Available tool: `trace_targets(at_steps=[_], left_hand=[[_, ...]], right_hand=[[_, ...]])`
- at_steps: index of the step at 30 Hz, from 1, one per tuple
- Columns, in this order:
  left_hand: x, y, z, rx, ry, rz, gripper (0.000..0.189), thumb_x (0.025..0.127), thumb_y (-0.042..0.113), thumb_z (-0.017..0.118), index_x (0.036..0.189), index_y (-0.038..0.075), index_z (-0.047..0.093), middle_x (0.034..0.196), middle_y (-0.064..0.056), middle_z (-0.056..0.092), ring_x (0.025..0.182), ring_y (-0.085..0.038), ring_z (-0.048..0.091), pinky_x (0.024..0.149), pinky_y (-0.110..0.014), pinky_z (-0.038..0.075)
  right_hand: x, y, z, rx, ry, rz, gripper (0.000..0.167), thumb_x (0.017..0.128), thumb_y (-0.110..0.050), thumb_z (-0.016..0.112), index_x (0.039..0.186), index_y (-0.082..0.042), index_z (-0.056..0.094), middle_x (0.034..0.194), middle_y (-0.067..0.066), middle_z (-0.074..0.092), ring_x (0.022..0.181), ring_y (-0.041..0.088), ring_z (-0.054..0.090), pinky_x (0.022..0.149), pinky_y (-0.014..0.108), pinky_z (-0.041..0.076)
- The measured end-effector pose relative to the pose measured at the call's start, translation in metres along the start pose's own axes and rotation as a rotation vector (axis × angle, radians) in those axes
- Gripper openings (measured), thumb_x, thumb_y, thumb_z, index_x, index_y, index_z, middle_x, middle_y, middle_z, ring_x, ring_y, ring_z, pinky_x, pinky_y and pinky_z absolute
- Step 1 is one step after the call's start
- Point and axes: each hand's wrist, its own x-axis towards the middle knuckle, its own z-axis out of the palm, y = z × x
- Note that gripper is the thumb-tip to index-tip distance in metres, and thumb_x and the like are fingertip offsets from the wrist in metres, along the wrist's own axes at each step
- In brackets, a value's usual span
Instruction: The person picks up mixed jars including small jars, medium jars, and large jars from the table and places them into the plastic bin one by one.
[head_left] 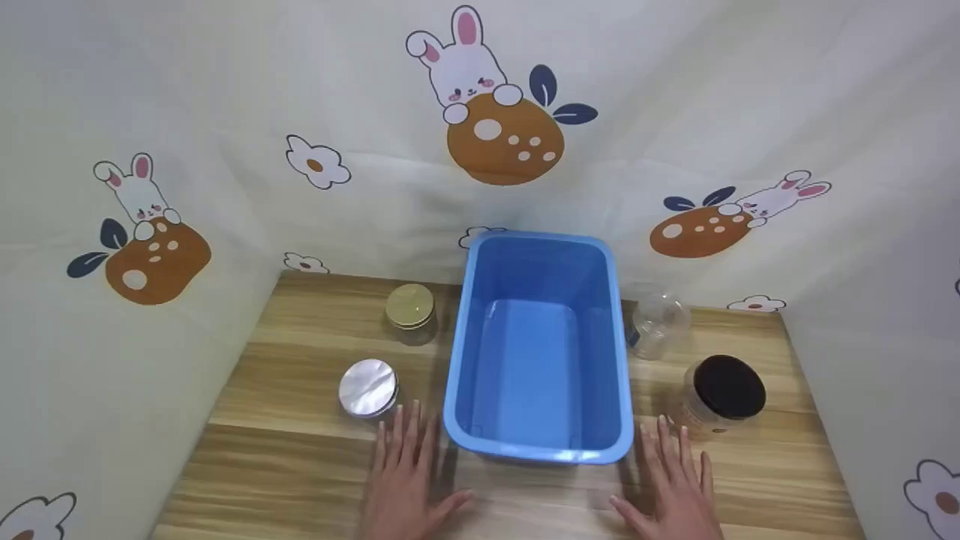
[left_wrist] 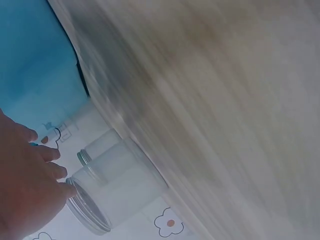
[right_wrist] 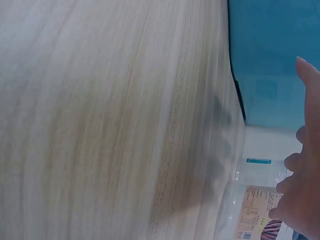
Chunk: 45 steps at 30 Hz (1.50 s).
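Blue bin (head_left: 525, 367): stood upright, open-topped.
Silver-lidded clear jar (head_left: 368, 388): stood upright left of the bin.
Black-lidded clear jar (head_left: 726, 390): stood upright, labelled, at its right.

head: above, facing forward-down | wrist views: close, sideways, probably low | all share: blue bin (head_left: 525, 375)

Table (head_left: 285, 480) (seemingly wood), blue bin (head_left: 534, 360), four jars (head_left: 368, 388) (head_left: 411, 309) (head_left: 658, 326) (head_left: 726, 390)
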Motion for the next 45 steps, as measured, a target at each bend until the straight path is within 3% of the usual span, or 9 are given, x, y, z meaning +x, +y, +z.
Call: trace_targets(at_steps=[8,15,24,30,36,45], left_hand=[[-0.001,-0.001,-0.002,0.017,-0.030,0.014,0.119,0.070,0.083,0.062,0.154,0.004,0.034,0.162,-0.021,0.019,0.143,-0.047,0.026,0.114,-0.063,0.021],[-0.003,-0.001,-0.001,0.005,-0.055,0.014,0.117,0.071,0.082,0.062,0.154,0.004,0.033,0.162,-0.021,0.018,0.147,-0.043,0.018,0.115,-0.061,0.020],[-0.003,-0.002,-0.002,0.006,-0.042,0.009,0.118,0.071,0.081,0.063,0.152,0.001,0.035,0.162,-0.019,0.020,0.144,-0.045,0.027,0.115,-0.060,0.022],[0.004,0.000,-0.006,-0.092,-0.055,-0.032,0.121,0.069,0.074,0.072,0.156,0.004,0.026,0.161,-0.024,0.021,0.144,-0.044,0.026,0.112,-0.055,0.031],[0.017,0.000,-0.008,-0.162,-0.082,-0.065,0.122,0.069,0.070,0.076,0.156,0.003,0.025,0.163,-0.021,0.017,0.146,-0.041,0.022,0.112,-0.054,0.031],[0.026,0.004,-0.007,-0.228,-0.091,-0.073,0.117,0.077,0.078,0.062,0.157,0.003,0.022,0.163,-0.019,0.016,0.146,-0.041,0.023,0.112,-0.054,0.032]], right_hand=[[0.002,-0.002,-0.003,-0.035,-0.009,-0.012,0.113,0.070,-0.067,0.075,0.156,-0.010,0.030,0.163,0.017,0.017,0.149,0.043,0.009,0.117,0.057,-0.009],[0.001,-0.003,-0.003,-0.031,-0.028,-0.007,0.115,0.070,-0.069,0.075,0.157,-0.010,0.028,0.163,0.017,0.018,0.148,0.044,0.010,0.117,0.055,-0.011],[0.003,-0.004,-0.003,-0.035,-0.040,-0.028,0.114,0.070,-0.069,0.075,0.155,-0.005,0.032,0.164,0.017,0.016,0.149,0.042,0.006,0.117,0.055,-0.012],[0.009,-0.005,-0.012,-0.018,-0.017,-0.076,0.118,0.068,-0.070,0.075,0.156,-0.006,0.029,0.163,0.017,0.019,0.152,0.033,0.001,0.118,0.056,-0.008],[0.024,-0.003,-0.026,-0.017,0.053,-0.158,0.122,0.063,-0.069,0.078,0.156,-0.008,0.029,0.162,0.020,0.022,0.151,0.039,0.006,0.118,0.061,0.002],[0.032,0.000,-0.038,-0.024,0.072,-0.205,0.119,0.066,-0.071,0.075,0.155,-0.006,0.032,0.161,0.022,0.021,0.148,0.045,0.013,0.118,0.060,0.005]])
